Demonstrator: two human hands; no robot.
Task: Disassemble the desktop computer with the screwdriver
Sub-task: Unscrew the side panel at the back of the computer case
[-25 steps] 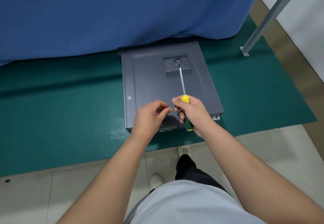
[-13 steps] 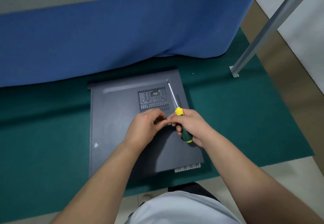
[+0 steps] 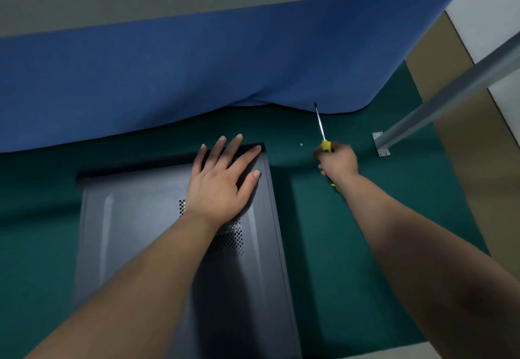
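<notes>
A grey desktop computer case [image 3: 135, 235] lies flat on the green mat [image 3: 332, 246], its perforated vent partly under my forearm. My left hand [image 3: 222, 184] rests flat on the case's far right corner, fingers spread and straight. Off to the right of the case, my right hand [image 3: 337, 161] grips the yellow and green handle of a screwdriver [image 3: 320, 128], whose shaft points away toward the blue cloth. A tiny pale screw [image 3: 301, 144] lies on the mat just left of that hand.
A blue cloth [image 3: 168, 77] hangs from a table edge beyond the case. A metal table leg [image 3: 439, 105] slants down to a bolted foot plate [image 3: 380, 143] at the right. Tiled floor borders the mat at the near edge.
My hands have parted: the left went from pinching near the right hand to lying flat on the case's far corner, and the right carried the screwdriver off to the right. The view has come closer.
</notes>
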